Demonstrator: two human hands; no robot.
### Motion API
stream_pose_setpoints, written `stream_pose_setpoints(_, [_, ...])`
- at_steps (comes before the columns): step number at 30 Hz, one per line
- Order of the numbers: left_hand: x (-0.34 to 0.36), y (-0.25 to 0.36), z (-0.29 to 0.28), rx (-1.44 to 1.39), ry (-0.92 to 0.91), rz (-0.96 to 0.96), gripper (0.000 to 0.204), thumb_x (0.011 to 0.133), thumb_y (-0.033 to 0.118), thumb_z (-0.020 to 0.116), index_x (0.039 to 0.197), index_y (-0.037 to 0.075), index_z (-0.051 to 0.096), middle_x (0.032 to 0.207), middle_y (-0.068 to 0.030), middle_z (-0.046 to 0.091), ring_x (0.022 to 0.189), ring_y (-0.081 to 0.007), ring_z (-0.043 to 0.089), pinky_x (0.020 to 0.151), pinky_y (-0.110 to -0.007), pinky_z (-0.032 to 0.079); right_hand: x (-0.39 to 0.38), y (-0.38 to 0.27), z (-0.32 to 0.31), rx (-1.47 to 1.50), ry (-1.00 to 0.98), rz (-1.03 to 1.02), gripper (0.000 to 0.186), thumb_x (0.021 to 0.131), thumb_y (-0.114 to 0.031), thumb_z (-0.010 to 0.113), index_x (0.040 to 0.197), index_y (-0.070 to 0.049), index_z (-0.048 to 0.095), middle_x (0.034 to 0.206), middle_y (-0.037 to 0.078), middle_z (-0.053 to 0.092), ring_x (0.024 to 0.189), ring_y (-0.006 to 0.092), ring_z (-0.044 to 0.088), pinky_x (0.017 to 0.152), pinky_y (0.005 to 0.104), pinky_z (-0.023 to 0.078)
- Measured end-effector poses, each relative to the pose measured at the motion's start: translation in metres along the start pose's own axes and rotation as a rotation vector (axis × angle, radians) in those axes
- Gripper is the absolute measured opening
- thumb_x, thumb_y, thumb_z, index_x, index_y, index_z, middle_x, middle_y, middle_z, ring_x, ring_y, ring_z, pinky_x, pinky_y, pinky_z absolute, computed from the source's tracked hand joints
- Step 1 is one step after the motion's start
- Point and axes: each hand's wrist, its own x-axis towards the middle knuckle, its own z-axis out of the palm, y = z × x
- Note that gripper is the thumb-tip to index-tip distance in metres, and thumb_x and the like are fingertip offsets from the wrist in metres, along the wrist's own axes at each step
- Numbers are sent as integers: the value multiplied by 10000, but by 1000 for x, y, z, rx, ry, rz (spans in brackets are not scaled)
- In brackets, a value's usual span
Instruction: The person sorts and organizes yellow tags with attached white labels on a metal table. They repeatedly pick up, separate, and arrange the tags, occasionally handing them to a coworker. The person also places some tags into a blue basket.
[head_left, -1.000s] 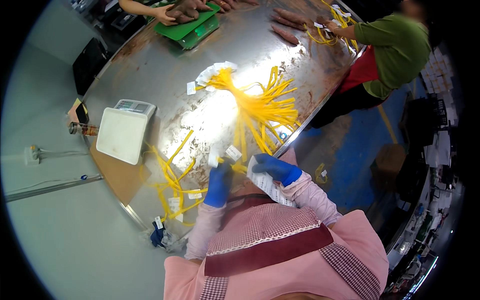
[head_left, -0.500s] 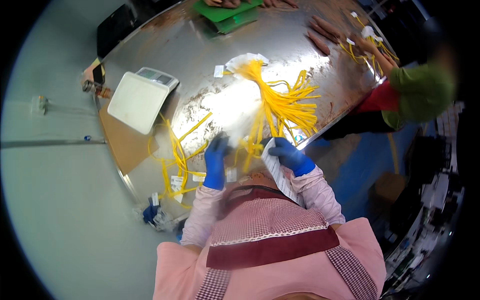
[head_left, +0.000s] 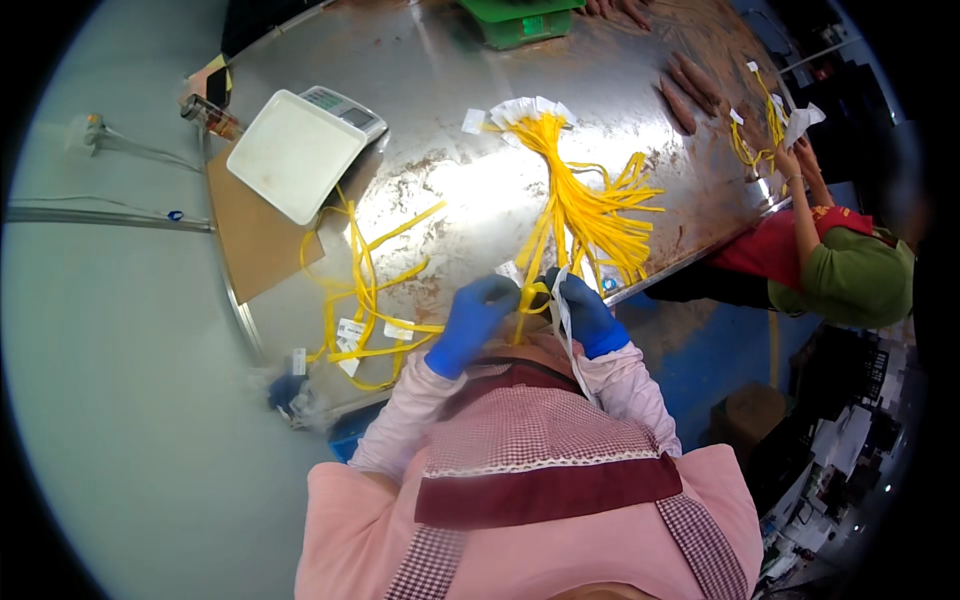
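Observation:
Both my hands wear blue gloves and meet at the near edge of a worn metal table [head_left: 600, 80]. My left hand [head_left: 478, 312] pinches a yellow strap [head_left: 527, 300] that runs up into a fanned bundle of yellow straps [head_left: 585, 205] with white tags [head_left: 520, 110] at its far end. My right hand [head_left: 583, 308] grips the same strap and also holds a long white strip [head_left: 566, 330] that hangs down over my sleeve.
A white scale [head_left: 297, 150] stands at the left on the table, beside a brown cardboard sheet [head_left: 255, 235]. Loose yellow straps [head_left: 355, 300] with tags lie near it. A person in green [head_left: 850, 275] works with yellow straps at the right. A green tray [head_left: 520, 20] sits at the far edge.
My view has tilted so the table sits higher in the picture. My hands have come closer together, and both now pinch one strap at the bundle's near end.

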Motion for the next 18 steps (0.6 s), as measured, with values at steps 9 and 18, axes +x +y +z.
stream_pose_setpoints(9, [-16,5,13,-9,-40,-17,324,960,147,529,1249,12,590,1135,-68,626,947,-112,605,844,-256,488,6,5,7,111,-16,30,401,937,-237,568,1267,-10,550,1182,150,636,1077,275,619,992,384,479])
stream_pose_setpoints(18, [-9,-26,6,8,-26,-72,324,912,86,611,1219,-18,626,971,-48,682,843,-141,647,774,-267,512,4,13,10,75,-47,-46,305,967,-212,564,1193,-8,582,1101,98,624,1063,200,597,950,305,490])
